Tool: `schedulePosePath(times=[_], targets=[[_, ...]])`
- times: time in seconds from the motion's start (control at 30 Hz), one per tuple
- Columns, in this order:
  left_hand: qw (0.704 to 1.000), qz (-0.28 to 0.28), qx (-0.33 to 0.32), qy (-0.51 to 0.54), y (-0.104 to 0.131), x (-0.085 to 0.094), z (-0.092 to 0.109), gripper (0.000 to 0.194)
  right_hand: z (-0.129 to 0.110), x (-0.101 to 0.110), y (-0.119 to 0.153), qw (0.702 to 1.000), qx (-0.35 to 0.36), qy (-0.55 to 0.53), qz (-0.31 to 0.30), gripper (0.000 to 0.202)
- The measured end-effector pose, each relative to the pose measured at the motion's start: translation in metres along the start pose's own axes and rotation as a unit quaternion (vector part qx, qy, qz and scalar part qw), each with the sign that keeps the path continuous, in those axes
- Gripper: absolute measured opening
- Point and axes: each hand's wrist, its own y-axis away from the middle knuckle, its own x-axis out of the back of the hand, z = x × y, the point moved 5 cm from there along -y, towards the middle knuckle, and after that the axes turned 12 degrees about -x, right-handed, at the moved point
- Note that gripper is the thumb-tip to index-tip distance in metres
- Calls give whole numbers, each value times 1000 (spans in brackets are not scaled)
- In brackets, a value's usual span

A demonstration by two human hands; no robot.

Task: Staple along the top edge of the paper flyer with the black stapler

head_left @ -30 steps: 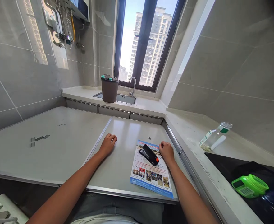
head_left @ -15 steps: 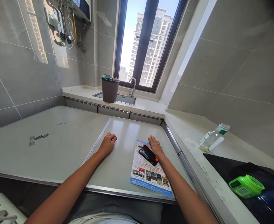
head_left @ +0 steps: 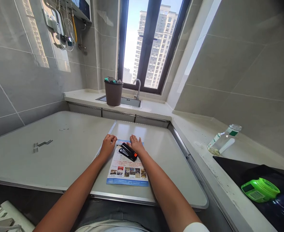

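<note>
A printed flyer [head_left: 128, 172] with a blue border and small photos lies on the white folding table. On it rests a black stapler [head_left: 127, 152] with an orange-red tip, slanting down toward the right. My right hand [head_left: 137, 145] lies palm down at the flyer's upper right, fingers stretched out, right beside the stapler. At the flyer's upper left corner, my left hand [head_left: 107, 144] is closed with curled fingers. A tiny dark spot shows at its fingertips, too small to name.
Strips of staples [head_left: 42, 144] lie on the table's left half, with small bits behind them. A brown bucket [head_left: 113, 93] stands by the sink [head_left: 130, 102]. On the right counter are a glass bottle [head_left: 225, 140] and a green container [head_left: 260, 190].
My right hand has slid the flyer, with the stapler on it, leftward across the table. The flyer now reaches my left hand, which has shifted slightly left.
</note>
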Motion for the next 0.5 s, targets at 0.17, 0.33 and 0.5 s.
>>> schedulePosePath(times=[0.17, 0.33, 0.5], targets=[[999, 17, 16, -35, -2, 13, -10, 32, -58, 2, -1, 999, 30, -37, 22, 65], [994, -32, 35, -94, 2, 8, -25, 31, -23, 41, 9, 988, -89, -45, 122, 60], [988, -74, 59, -123, 6, -1, -37, 23, 94, 70, 37, 975, -202, 23, 85, 57]])
